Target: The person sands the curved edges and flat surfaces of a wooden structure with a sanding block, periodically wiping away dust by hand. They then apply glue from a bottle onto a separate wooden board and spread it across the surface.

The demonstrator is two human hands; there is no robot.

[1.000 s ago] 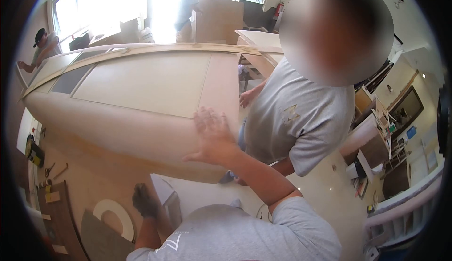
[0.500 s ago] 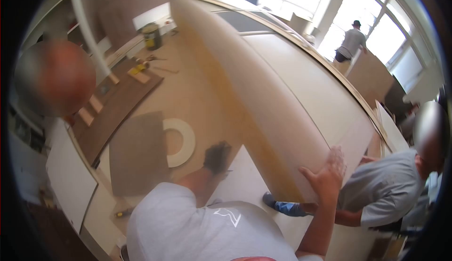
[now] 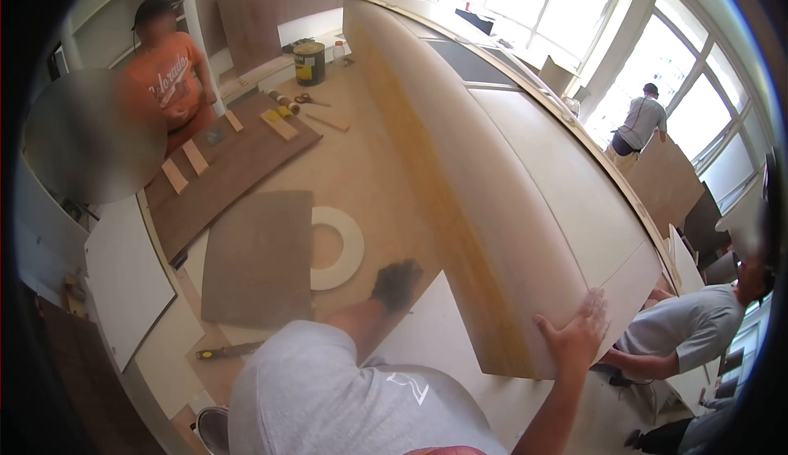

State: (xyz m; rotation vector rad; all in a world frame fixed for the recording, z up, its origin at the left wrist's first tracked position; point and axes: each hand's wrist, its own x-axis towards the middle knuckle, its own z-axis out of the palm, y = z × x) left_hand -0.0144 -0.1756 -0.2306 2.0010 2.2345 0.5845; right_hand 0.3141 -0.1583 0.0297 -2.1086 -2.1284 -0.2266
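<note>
My right hand (image 3: 577, 329) lies flat with fingers spread on the near end of a long curved wooden piece (image 3: 484, 200). This piece has a rounded pale face, a yellowish lower strip and flat panels along its top. My left hand (image 3: 396, 284), in a dark glove, is low over the tan work table (image 3: 361, 155), close to a white board (image 3: 435, 324). Its fingers merge into one dark shape, so I cannot tell their pose. Just beyond it are a pale ring (image 3: 355, 250) and a brown rectangular board (image 3: 256, 262).
A brown panel (image 3: 238, 180) carries small wood strips. Scissors (image 3: 305, 99) and a can (image 3: 309, 64) stand farther back. A yellow-black handled tool (image 3: 226, 351) lies at left. One person in orange (image 3: 176, 81) stands at left; another in grey (image 3: 681, 332) bends at right beside the curved piece.
The view has swung, so the scene sits lower and further right, and the person in orange shows more fully. My right hand stays on the curved piece; my left stays near the white board.
</note>
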